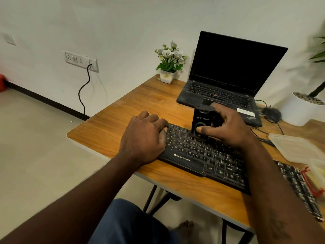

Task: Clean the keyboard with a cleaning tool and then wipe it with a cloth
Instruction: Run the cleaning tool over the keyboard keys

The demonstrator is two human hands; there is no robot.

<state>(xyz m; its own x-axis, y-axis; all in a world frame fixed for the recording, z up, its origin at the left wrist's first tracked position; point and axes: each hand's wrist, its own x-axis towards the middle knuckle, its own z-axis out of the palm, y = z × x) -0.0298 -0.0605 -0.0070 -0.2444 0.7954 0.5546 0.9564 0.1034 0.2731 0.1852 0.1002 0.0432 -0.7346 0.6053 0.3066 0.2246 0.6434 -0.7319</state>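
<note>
Head view. Black keyboard lies slantwise on the wooden counter. Right grip is grasping an upright black cleaning tool, thumb on its lower front, fingers wrapped behind; the tool's base is set on the keyboard's upper middle rows. Left grip is released and holds nothing, its fingers lying over the keyboard's left end, likely steadying it. Judgement: tool stage under way. Pale specks on keys right of the tool suggest passes remain. Wiping not begun; something yellow right of the keyboard may be the cloth, cannot tell. Behind the keyboard: open laptop, screen dark, close to the tool. Behind-left: flower pot. Right: clear plastic container. The right forearm crosses the keyboard's right half and hides keys there.
</note>
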